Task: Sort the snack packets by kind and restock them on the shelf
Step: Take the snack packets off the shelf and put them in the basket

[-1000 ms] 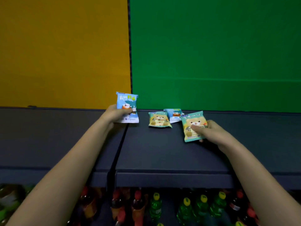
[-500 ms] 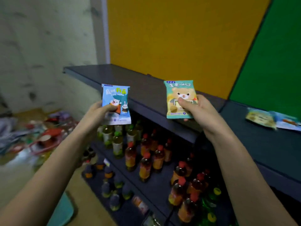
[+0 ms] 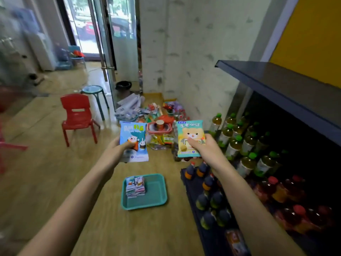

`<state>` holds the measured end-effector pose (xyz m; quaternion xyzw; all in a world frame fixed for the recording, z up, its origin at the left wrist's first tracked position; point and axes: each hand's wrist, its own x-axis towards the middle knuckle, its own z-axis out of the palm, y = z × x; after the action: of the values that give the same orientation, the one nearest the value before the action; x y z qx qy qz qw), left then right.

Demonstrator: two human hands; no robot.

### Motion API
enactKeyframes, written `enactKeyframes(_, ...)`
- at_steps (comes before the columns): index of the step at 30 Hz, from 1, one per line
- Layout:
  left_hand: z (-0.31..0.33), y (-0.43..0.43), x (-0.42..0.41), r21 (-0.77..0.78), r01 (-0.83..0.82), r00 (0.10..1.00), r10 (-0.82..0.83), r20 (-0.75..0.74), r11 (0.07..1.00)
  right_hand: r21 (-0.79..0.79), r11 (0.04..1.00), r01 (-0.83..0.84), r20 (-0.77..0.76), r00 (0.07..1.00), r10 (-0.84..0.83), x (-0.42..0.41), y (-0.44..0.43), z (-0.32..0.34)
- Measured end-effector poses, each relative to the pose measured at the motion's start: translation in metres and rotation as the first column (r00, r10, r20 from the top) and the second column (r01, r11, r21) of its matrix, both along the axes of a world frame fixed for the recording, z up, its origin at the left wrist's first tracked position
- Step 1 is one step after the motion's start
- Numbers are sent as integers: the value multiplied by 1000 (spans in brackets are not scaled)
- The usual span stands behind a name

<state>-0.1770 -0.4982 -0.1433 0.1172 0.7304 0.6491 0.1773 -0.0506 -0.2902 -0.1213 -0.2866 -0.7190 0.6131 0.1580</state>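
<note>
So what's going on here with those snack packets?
A person is sorting snacks. The left hand holds a blue packet showing a bear and a rabbit, and the right hand holds a green packet showing a bear. Both packets are held up over the wooden floor, beside the dark shelf. Below, a teal tray on the floor holds a small stack of packets. Bottles fill the lower shelves.

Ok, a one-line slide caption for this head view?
Left hand holds a blue snack packet, right hand a green bear packet, above a teal tray of packets on the floor.
</note>
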Motion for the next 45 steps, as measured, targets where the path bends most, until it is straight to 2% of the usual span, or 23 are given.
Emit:
enactKeyframes(8,-73,-44,-113,-108,-54,988,68,136,993,-87,995,-40,134,990,52,-140,-38,-89)
enactKeyframes(13,-124,-35,-163,-152,-47,958,87,273,987,-96,987,-131,287,946,154,-196,-25,-134)
enactKeyframes(18,-193,-10,-215,-161,-53,912,114,394,985,-161,982,-103,372,915,157,-253,4,-202)
enactKeyframes(24,-288,10,-265,-127,-40,821,105,561,991,-214,974,-74,539,823,181,-306,16,-304)
enactKeyframes(28,-356,21,-302,-230,-49,792,178,584,972,-265,962,-71,611,759,224,-337,24,-369)
enactKeyframes(32,-447,33,-340,-296,-83,798,241,552,952,-260,963,-72,636,738,227,-370,29,-464)
enactKeyframes(35,-543,39,-368,-327,-119,812,281,511,937,-272,959,-76,607,760,232,-398,29,-564)
enactKeyframes(40,-711,46,-405,-335,-121,841,276,465,934,-245,953,-176,584,758,290,-441,33,-729)
enactKeyframes(45,-831,62,-433,-293,-118,843,252,476,949,-159,964,-211,566,781,265,-477,39,-848)
